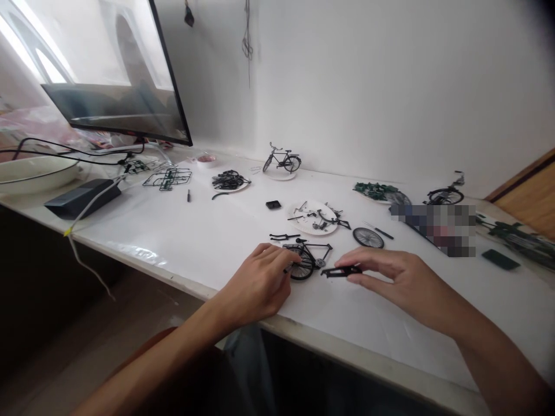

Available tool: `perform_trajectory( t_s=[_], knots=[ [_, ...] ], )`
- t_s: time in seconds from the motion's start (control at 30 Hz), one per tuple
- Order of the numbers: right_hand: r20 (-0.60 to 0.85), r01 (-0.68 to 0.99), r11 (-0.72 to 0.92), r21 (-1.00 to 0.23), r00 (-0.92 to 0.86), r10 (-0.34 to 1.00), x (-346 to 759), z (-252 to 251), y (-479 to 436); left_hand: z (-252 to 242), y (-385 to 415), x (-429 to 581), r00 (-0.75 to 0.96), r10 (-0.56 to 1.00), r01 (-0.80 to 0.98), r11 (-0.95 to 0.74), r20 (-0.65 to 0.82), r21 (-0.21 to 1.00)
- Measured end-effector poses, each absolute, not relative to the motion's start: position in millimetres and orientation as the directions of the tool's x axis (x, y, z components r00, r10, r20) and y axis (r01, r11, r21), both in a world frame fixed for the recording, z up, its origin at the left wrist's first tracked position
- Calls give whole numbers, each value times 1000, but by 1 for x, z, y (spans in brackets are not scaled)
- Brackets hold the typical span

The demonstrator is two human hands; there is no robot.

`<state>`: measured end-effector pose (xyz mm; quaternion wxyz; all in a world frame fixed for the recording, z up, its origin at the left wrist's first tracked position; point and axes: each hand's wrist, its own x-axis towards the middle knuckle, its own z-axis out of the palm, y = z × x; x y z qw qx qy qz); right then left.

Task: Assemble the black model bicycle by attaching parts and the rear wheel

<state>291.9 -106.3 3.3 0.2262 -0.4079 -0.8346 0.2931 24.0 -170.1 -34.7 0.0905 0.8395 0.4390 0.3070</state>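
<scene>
A partly assembled black model bicycle, with a seat, a rear rack and one wheel fitted, is near the table's front edge. My left hand is closed at its rear end, the fingertips over the rear wheel and rack; the exact grip is partly hidden. Just right of the bicycle, my right hand pinches a slim black slotted part between thumb and fingers, its free end pointing at the frame. A front fork lies behind the bicycle, and a loose spoked wheel rests farther right.
Behind lie a white plate of small parts, a black tray and a screwdriver. Finished model bicycles stand by the wall. Black parts, green parts and sprues are around; a monitor is left.
</scene>
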Motion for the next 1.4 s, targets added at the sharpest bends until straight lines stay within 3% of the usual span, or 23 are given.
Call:
perform_trajectory(
  t_s=[0.17,0.4,0.6,0.8,0.9,1.07,1.4],
  knots=[
    [403,431,603,-671,-471,785,275,-7,-107,-35,-169,25,419,788,681,-602,451,418],
    [312,449,599,-663,-561,767,267,-16,-108,-38,-168,25,423,769,670,-621,479,407],
    [431,429,625,-652,-468,771,251,-19,-111,-36,-170,24,418,779,655,-615,468,440],
    [365,415,580,-701,-490,792,237,-34,-111,-33,-167,20,254,886,474,-464,388,748],
    [385,406,602,-688,-500,776,239,-40,-111,-37,-163,17,212,924,379,-379,319,844],
    [427,416,664,-621,-532,731,241,-43,-111,-39,-161,16,180,936,402,-350,302,846],
    [362,428,603,-674,-519,774,241,-45,-111,-37,-164,18,190,908,419,-420,374,805]
  ],
)
